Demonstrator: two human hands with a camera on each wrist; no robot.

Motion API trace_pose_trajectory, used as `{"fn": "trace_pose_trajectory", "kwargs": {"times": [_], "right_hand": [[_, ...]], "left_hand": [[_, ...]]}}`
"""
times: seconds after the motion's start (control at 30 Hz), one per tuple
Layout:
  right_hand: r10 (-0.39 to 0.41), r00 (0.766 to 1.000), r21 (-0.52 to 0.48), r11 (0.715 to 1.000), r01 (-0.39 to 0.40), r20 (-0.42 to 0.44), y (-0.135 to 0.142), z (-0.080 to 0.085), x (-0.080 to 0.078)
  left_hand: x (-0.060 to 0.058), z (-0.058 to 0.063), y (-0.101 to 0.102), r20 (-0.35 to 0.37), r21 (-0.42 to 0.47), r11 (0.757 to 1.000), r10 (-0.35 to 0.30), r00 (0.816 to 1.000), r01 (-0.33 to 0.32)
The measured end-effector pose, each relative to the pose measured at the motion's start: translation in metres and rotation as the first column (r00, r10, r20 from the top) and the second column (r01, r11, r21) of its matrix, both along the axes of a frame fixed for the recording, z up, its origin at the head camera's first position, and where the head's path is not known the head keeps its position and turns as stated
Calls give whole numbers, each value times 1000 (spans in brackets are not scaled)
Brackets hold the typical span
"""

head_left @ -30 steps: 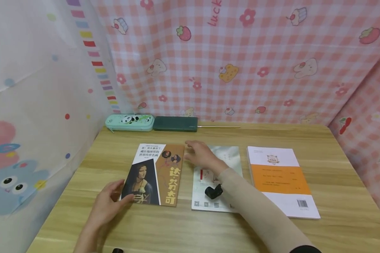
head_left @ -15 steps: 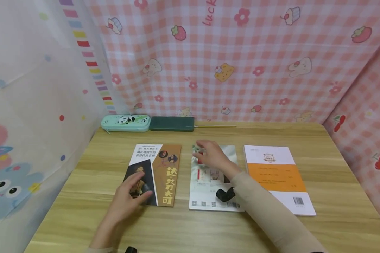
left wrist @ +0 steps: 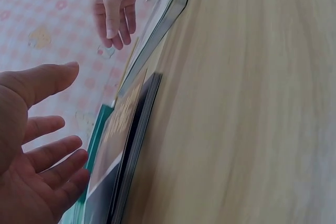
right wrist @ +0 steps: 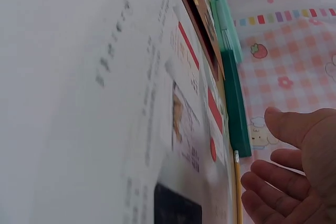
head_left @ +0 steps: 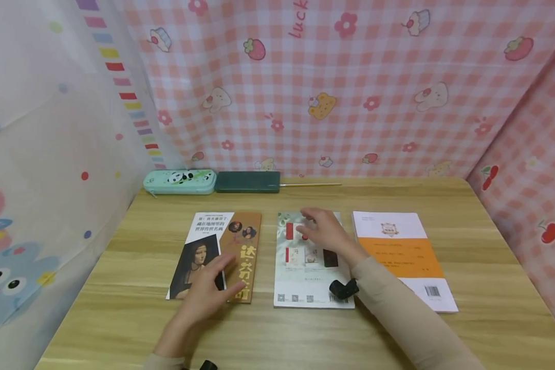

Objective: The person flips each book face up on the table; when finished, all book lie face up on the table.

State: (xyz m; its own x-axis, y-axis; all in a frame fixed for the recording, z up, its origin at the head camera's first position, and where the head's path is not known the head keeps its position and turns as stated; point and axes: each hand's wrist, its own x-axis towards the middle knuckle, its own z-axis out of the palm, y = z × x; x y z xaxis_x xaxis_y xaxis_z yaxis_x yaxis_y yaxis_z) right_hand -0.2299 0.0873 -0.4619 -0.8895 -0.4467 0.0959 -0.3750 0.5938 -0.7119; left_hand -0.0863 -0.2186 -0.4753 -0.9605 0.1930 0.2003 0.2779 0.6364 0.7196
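Observation:
Three books lie in a row on the wooden table. My left hand (head_left: 209, 288) hovers over the lower right of the brown and white book with a portrait cover (head_left: 252, 226), its fingers apart and holding nothing. In the left wrist view that hand's palm (left wrist: 26, 187) shows beside the book's dark edge. My right hand (head_left: 326, 231) hangs above the upper part of the pale green and white book (head_left: 296, 288), fingers loosely bent, nothing in them. To the right lies the white book with an orange band (head_left: 398, 257), partly covered by my right sleeve.
Along the table's back edge stand a mint panda pencil case (head_left: 180, 182) and a dark green case (head_left: 247, 182). A thin stick (head_left: 311, 185) extends right from the green case. Behind hangs a pink checked curtain (head_left: 277, 92). A patterned white sheet (head_left: 37, 154) covers the left side.
My left hand has left the portrait book's left edge and moved right across its cover. My right hand has shifted right, from beside that book to over the middle book.

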Motion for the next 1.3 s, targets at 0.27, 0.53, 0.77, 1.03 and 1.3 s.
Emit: {"fn": "trace_pose_trajectory", "kwargs": {"times": [0.27, 0.53, 0.77, 1.03, 1.3], "right_hand": [[-42, 999, 11, 999, 42, -14, 22, -1, 2], [-61, 997, -11, 998, 60, -56, 41, -2, 1], [-79, 994, -19, 997, 77, -73, 58, -6, -3], [-93, 994, 41, 995, 96, -56, 70, -12, -8], [-114, 992, 84, 989, 118, -51, 73, -15, -15]], "left_hand": [[-3, 0, 17, 84, 41, 999, -27, 996, 24], [-2, -1, 32, 90, 38, 999, -33, 995, 30], [1, -4, 43, 126, 51, 997, -61, 990, 55], [3, -8, 57, 174, 72, 993, -102, 979, 91], [2, -15, 68, 177, 71, 987, -155, 972, 144]]}}
